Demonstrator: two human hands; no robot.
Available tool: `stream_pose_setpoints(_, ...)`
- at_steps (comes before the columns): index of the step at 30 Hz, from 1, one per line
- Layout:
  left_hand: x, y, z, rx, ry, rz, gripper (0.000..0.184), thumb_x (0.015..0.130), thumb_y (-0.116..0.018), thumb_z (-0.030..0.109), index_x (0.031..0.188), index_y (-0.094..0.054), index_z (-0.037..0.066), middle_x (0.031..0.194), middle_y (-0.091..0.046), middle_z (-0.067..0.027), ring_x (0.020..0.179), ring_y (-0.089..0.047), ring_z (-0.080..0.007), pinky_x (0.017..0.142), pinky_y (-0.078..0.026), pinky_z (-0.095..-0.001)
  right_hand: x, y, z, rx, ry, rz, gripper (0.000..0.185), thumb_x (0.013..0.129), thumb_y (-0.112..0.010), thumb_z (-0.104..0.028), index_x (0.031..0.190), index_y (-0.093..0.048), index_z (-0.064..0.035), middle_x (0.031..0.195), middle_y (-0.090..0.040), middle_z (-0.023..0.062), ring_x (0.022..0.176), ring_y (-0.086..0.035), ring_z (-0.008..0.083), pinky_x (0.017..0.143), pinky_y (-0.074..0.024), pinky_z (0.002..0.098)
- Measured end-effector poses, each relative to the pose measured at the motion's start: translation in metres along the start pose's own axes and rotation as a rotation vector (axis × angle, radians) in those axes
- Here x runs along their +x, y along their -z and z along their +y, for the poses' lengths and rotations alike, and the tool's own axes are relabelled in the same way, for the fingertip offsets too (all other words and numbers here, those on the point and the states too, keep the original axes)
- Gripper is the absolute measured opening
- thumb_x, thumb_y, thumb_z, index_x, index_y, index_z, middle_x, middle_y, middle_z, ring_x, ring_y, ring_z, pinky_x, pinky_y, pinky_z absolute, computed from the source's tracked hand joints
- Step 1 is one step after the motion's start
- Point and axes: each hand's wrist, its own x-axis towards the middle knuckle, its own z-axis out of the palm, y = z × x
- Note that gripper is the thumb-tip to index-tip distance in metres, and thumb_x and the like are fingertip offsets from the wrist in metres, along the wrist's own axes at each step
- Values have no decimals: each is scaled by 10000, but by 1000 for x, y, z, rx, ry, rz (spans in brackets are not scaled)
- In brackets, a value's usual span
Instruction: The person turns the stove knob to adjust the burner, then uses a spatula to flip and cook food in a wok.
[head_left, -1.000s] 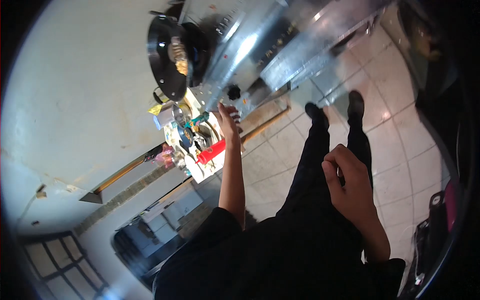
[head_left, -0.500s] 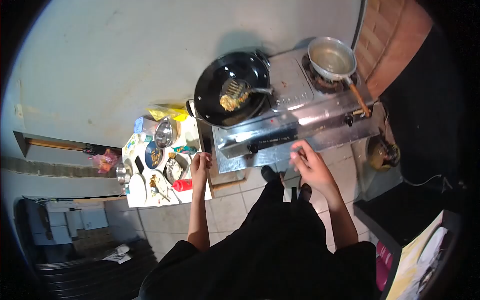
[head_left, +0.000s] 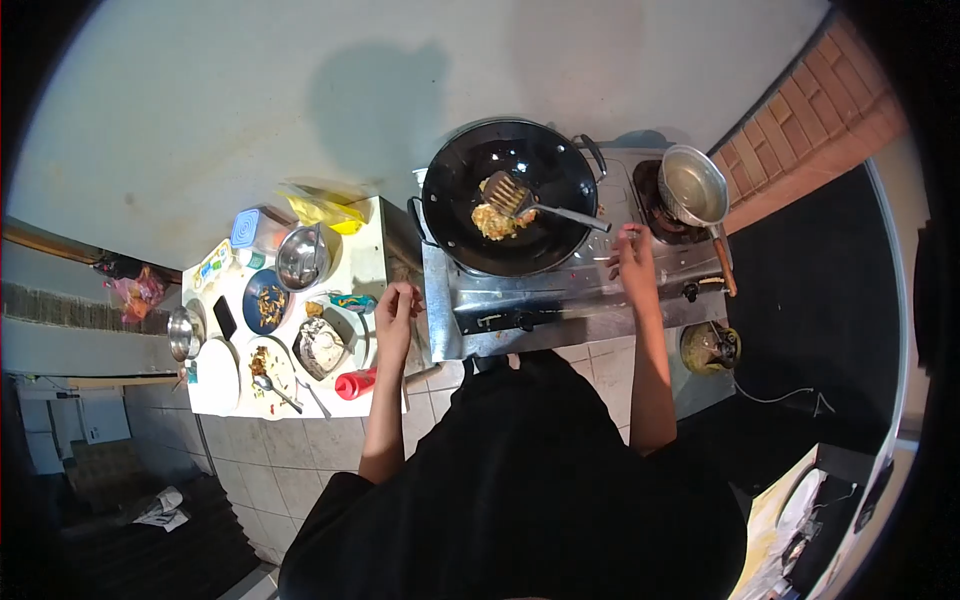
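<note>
A black wok (head_left: 465, 165) sits on the left burner. Inside it a slotted spatula (head_left: 510, 193) rests on cooked yellow-brown food (head_left: 493, 222), its handle leaning over the right rim. My right hand (head_left: 634, 262) is just past the handle's end, fingers apart, holding nothing; a small gap seems to separate them from the handle. Left of the stove, my left hand (head_left: 399, 303) hovers by the side table's right edge. Its fingers are curled together with nothing visible in them. A red bottle (head_left: 356, 384) lies below that hand on the table.
A pot of liquid (head_left: 692, 185) with a wooden handle stands on the right burner. The white side table (head_left: 365, 225) carries a metal bowl (head_left: 303, 258), a blue bowl (head_left: 265, 300), plates, a phone (head_left: 225, 317) and a yellow bag (head_left: 325, 210). Stove knobs (head_left: 690, 291) face me.
My body and view have moved closer to the stove. My right hand has risen from in front of the stove's front panel to beside the spatula handle. My left hand stays curled near the table.
</note>
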Motion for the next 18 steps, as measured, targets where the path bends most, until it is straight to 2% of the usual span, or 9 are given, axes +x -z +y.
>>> stream_pose_setpoints(2, 2, 3, -3, 26, 4, -16, 265, 1014, -528, 290, 942, -618, 51, 813, -557, 21, 723, -494, -66, 638, -397, -215, 12, -4, 2, -13, -10, -38, 291, 993, -540, -253, 1205, -442, -80, 864, -557, 101, 588, -573, 126, 449, -430, 241)
stream_pose_setpoints(5, 5, 9, -8, -16, -10, 2, 267, 1016, -523, 289, 937, -617, 52, 814, -566, 19, 727, -506, -67, 648, -402, -212, 18, -8, -2, -95, 0, -66, 268, 1015, -510, -296, 1173, -452, -89, 837, -566, 73, 566, -569, 112, 426, -410, 233)
stream_pose_setpoints(7, 4, 9, -8, -24, -9, 38, 267, 1017, -521, 288, 935, -616, 52, 816, -571, 17, 727, -513, -67, 645, -405, -213, 21, -10, -9, -198, -27, -67, 245, 991, -539, -250, 1135, -485, -59, 777, -576, 76, 594, -566, 124, 500, -447, 263)
stream_pose_setpoints(12, 2, -6, -8, 35, 14, 77, 267, 1017, -521, 279, 950, -619, 41, 817, -587, 7, 724, -541, -75, 633, -413, -217, 41, -8, 3, -190, -42, -59, 217, 983, -550, -252, 1076, -499, -62, 703, -573, 54, 605, -560, 118, 519, -434, 264)
stream_pose_setpoints(14, 5, -15, -3, 18, 11, 47, 228, 1012, -532, 247, 982, -623, 40, 834, -594, 4, 743, -548, -77, 635, -416, -219, 47, -7, 15, -209, -42, -38, 215, 980, -555, -254, 1066, -500, -65, 695, -571, 50, 609, -560, 117, 522, -431, 264)
stream_pose_setpoints(16, 11, -24, 2, 34, 36, 77, 180, 1004, -542, 195, 1065, -602, 36, 880, -595, -4, 763, -553, -84, 657, -436, -228, 55, -5, 29, -135, 25, -63, 188, 994, -550, -262, 1070, -485, -103, 683, -554, 26, 497, -466, 66, 411, -336, 222)
stream_pose_setpoints(17, 15, -26, -1, 38, 36, 85, 180, 1004, -542, 195, 1065, -602, 36, 880, -595, -4, 763, -553, -84, 657, -436, -228, 53, -7, 13, -131, 25, -71, 188, 994, -550, -262, 1070, -485, -103, 683, -554, 26, 497, -466, 66, 411, -336, 222)
stream_pose_setpoints(18, 21, -26, -6, 21, -1, 88, 195, 1003, -539, 175, 1131, -576, 33, 955, -598, -20, 802, -564, -91, 688, -453, -237, 49, -5, -5, -179, -75, -103, 216, 982, -562, -269, 1084, -493, -91, 689, -565, 42, 557, -516, 95, 480, -391, 254)
